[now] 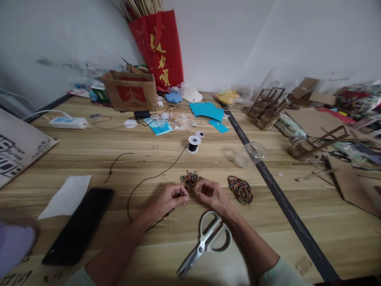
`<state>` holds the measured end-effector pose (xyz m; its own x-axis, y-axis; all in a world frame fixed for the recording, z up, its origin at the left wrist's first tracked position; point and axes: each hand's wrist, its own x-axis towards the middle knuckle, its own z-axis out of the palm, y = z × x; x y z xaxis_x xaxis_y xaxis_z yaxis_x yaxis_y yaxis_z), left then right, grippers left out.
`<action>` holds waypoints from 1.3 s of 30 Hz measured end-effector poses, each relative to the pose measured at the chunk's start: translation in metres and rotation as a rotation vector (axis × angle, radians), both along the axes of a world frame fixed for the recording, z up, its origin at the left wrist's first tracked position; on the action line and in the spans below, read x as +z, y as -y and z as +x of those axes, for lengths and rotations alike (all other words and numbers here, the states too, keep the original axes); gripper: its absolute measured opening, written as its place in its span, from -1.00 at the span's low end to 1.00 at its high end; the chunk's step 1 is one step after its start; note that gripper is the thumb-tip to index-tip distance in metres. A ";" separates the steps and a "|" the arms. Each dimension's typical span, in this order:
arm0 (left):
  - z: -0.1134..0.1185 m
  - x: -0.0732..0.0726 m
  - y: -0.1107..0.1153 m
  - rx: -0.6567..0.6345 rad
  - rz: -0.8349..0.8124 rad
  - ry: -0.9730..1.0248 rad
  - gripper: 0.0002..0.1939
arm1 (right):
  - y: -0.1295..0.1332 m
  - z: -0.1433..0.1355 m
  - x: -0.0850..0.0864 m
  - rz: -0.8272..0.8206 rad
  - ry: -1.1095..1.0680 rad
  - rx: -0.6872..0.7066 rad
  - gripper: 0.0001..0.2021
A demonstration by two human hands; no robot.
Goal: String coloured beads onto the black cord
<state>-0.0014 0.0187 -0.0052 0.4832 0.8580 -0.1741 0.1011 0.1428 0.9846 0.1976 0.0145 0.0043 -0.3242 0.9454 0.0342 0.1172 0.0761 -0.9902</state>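
Note:
My left hand (175, 197) and my right hand (210, 193) are close together at the middle of the table, each with fingertips pinched. What the right fingertips hold is too small to make out. Below my left hand shows a short row of coloured beads (169, 213), near a black cord (143, 180) that runs up to a white spool (194, 143). A pile of loose-looking multicoloured beads (189, 178) lies just beyond my fingertips. Coiled bead strands (240, 190) rest to the right. Scissors (202, 246) with pale handles lie open below my hands.
A black phone (79, 226) and white paper (67, 196) lie at left. Beyond the spool are blue sheets (206, 111) and a paper bag (132, 93). A clear round container (251, 153) and small wooden baskets (315, 145) stand right.

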 end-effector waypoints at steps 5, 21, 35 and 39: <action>-0.002 -0.004 0.000 0.008 0.034 0.006 -0.89 | 0.001 -0.005 -0.003 -0.098 -0.115 0.063 -0.78; -0.004 0.007 0.003 -0.010 0.016 0.014 -0.91 | 0.003 -0.008 -0.001 -0.200 -0.176 0.163 -0.70; -0.005 0.005 0.003 -0.035 0.017 0.025 -0.92 | 0.002 -0.006 0.002 -0.219 -0.165 0.172 -0.72; -0.005 0.006 0.003 -0.035 0.012 0.023 -0.91 | 0.002 -0.006 0.002 -0.225 -0.181 0.173 -0.72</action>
